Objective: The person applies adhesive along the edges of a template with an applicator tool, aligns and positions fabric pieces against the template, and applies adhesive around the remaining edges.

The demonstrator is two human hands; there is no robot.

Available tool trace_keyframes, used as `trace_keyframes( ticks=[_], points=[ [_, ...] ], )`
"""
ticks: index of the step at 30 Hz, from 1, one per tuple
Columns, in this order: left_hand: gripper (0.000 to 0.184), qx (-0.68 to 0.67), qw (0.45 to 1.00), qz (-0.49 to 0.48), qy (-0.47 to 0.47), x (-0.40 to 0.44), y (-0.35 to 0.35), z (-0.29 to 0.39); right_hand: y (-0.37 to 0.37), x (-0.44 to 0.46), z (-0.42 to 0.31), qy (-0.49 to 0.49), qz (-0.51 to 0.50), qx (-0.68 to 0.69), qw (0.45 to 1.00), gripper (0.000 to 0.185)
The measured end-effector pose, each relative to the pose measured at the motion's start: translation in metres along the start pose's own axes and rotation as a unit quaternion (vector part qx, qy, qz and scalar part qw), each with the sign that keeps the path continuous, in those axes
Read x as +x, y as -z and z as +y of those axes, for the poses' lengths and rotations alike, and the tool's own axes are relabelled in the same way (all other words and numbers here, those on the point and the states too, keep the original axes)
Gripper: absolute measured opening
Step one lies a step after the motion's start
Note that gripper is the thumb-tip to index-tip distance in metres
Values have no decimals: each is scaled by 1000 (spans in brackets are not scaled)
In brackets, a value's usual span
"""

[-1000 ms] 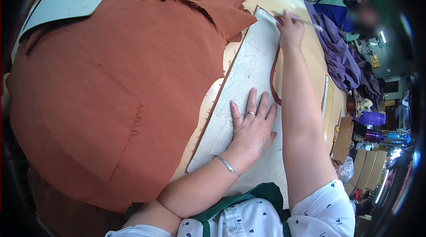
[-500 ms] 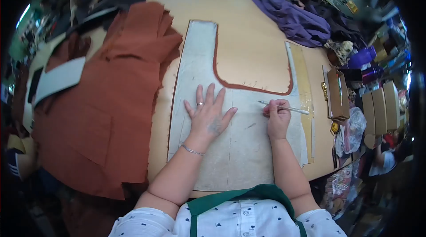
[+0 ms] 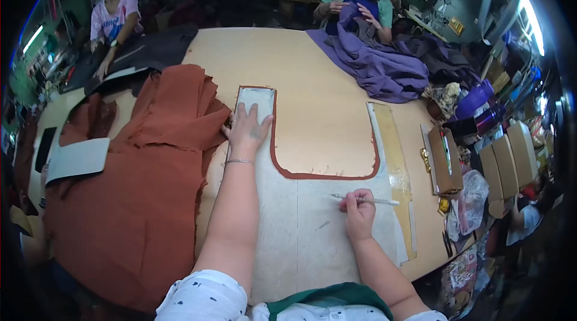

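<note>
My left hand (image 3: 248, 129) lies flat with fingers spread on the upper left arm of a grey pattern piece (image 3: 324, 243) with a U-shaped cutout. Rust-brown cloth (image 3: 296, 174) shows as a narrow border around the cutout, beneath the pattern. Between the fingers of my right hand (image 3: 359, 216) is a slim, pale pen (image 3: 383, 202), its tip pointing left above the pattern, below the cutout. I cannot tell whether the tip touches. To the left of my left arm, a large heap of rust-brown fabric (image 3: 126, 201) covers the table.
A yellowish pattern strip (image 3: 396, 171) lies along the right side. Purple fabric (image 3: 384, 72) is bunched at the back right, where a person handles it. Cardboard boxes (image 3: 446, 162) and a plastic bag (image 3: 472, 201) line the right edge. Another person stands at the back left.
My view has tilted up, showing more of the room. My left hand has slid forward from the middle of the pattern onto its upper left arm. The right hand still holds the pen.
</note>
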State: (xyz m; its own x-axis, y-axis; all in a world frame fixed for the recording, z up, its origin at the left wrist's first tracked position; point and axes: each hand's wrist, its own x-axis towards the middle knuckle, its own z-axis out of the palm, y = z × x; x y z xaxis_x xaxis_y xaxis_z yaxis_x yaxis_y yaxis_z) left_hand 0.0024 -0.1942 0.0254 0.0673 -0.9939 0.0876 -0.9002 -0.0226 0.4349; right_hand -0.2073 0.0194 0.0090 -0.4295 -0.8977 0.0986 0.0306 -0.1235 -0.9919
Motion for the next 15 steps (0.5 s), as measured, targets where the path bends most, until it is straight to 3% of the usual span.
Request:
trace_keyframes(
  ticks=[2, 4, 5, 6, 9, 15],
  points=[
    [62, -16, 1000, 16, -14, 3, -8, -3, 3, 5, 7, -7, -32, 6, 999, 12],
    [62, -16, 999, 28, -11, 3, -9, -6, -11, 31, -7, -114, -4, 79, 990, 11],
    [62, -14, 999, 32, -11, 1, -9, -4, -17, 55, -7, -106, -123, 134, 978, 11],
    [62, -13, 999, 28, -9, -1, -10, -5, -38, 77, -14, -108, -101, 61, 987, 12],
    [62, -23, 999, 29, -13, 3, -8, -4, -124, 152, -34, -67, -221, 17, 973, 20],
    [63, -64, 998, 6, -15, 6, -11, -10, -260, 266, 28, 66, -228, -59, 969, 21]
  ],
)
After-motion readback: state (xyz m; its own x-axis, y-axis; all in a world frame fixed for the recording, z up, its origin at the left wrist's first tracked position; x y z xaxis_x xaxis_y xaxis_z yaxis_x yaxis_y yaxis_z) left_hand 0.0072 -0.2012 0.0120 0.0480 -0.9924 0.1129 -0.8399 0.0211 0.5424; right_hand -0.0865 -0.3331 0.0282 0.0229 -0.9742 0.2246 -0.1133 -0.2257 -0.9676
